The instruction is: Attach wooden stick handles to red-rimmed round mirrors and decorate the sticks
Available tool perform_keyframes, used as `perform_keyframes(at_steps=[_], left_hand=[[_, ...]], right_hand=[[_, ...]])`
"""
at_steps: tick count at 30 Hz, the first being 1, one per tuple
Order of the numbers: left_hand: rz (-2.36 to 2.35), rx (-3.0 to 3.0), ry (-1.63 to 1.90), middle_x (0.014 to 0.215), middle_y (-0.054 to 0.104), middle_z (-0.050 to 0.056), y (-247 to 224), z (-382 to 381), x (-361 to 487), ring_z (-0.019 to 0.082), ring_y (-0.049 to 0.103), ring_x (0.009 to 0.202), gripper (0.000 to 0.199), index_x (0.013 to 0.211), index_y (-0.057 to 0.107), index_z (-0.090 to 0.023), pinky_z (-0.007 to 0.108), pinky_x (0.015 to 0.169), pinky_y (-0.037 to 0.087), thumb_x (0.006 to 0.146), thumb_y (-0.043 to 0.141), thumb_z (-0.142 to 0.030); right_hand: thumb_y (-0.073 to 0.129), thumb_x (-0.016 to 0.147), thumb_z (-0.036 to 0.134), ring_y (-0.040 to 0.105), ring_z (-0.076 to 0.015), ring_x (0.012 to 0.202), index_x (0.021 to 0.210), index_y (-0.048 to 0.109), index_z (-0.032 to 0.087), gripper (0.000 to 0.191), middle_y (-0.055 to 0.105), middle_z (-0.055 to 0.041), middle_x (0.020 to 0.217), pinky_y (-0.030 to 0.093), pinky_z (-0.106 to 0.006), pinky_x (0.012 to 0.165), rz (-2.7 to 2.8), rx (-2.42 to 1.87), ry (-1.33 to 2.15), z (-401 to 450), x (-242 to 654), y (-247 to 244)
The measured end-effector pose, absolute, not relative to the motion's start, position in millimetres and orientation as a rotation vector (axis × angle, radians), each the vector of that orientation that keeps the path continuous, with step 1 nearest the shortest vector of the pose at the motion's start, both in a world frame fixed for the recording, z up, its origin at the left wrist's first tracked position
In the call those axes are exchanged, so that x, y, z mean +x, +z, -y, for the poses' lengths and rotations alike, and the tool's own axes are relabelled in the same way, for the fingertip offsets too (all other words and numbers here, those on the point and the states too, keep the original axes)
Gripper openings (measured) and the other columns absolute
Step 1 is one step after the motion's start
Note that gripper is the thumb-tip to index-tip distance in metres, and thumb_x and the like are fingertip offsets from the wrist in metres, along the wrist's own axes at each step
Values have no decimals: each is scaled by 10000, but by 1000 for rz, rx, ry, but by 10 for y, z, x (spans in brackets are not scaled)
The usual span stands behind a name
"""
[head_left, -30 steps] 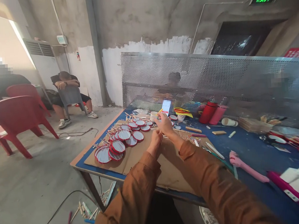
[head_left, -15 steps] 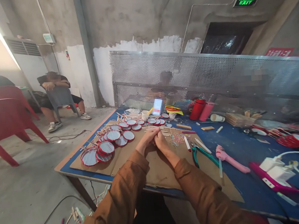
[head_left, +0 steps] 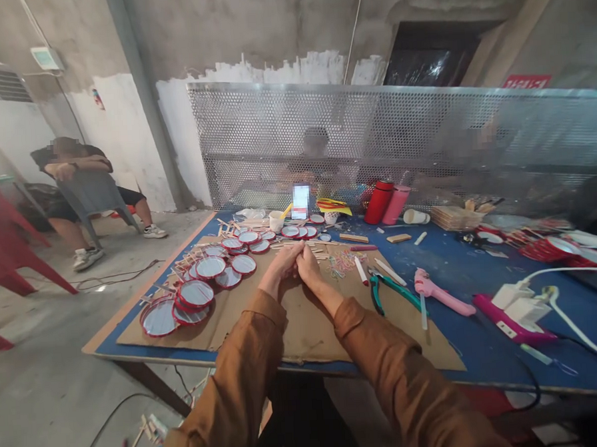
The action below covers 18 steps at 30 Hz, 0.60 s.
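My left hand [head_left: 279, 267] and my right hand [head_left: 309, 268] meet at the fingertips over the brown cardboard [head_left: 304, 330]. The fingers of both are bent and pressed together; whether anything is between them is hidden. Several red-rimmed round discs [head_left: 196, 293] with wooden sticks lie to the left of my hands. Just right of my right hand is a heap of small coloured bands [head_left: 344, 262]. A marker [head_left: 361, 271] and green-handled pliers [head_left: 399, 291] rest farther right on the cardboard.
On the blue table [head_left: 461, 268] stand a red bottle [head_left: 379, 202], a pink bottle [head_left: 396, 205] and a lit phone [head_left: 301, 202]. A pink glue gun [head_left: 445, 294] and a power strip [head_left: 511, 319] lie right. Behind is a perforated metal screen [head_left: 254, 132]; a person sits at left.
The view has shifted, so the table and room sit farther left and a little higher. My hands remain together over the cardboard in much the same pose.
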<state>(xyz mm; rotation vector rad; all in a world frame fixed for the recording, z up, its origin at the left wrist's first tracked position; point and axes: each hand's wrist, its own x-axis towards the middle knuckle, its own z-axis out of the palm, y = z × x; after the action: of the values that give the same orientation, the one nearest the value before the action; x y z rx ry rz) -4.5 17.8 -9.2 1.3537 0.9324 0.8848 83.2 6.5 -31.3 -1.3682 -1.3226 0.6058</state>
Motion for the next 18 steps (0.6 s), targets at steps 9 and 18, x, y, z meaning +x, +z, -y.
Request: perform_keyframes(at_steps=[9, 18], left_hand=[[-1651, 1791, 1162, 1065, 710, 110, -64, -178, -117, 198, 635, 950, 276, 1054, 677, -188, 280, 836, 445, 927, 434, -217], [-1400, 1690, 1013, 913, 726, 88, -132, -240, -250, 216, 641, 995, 91, 684, 688, -209, 239, 863, 462, 744, 638, -163]], right_hand=[[428, 851, 401, 620, -163, 571, 930, 555, 189, 259, 666, -31, 743, 485, -270, 529, 1023, -1329, 668, -219, 1110, -257], [463, 821, 437, 596, -152, 523, 883, 552, 200, 260, 658, -27, 685, 407, -221, 401, 1026, -1345, 760, -170, 1098, -314]])
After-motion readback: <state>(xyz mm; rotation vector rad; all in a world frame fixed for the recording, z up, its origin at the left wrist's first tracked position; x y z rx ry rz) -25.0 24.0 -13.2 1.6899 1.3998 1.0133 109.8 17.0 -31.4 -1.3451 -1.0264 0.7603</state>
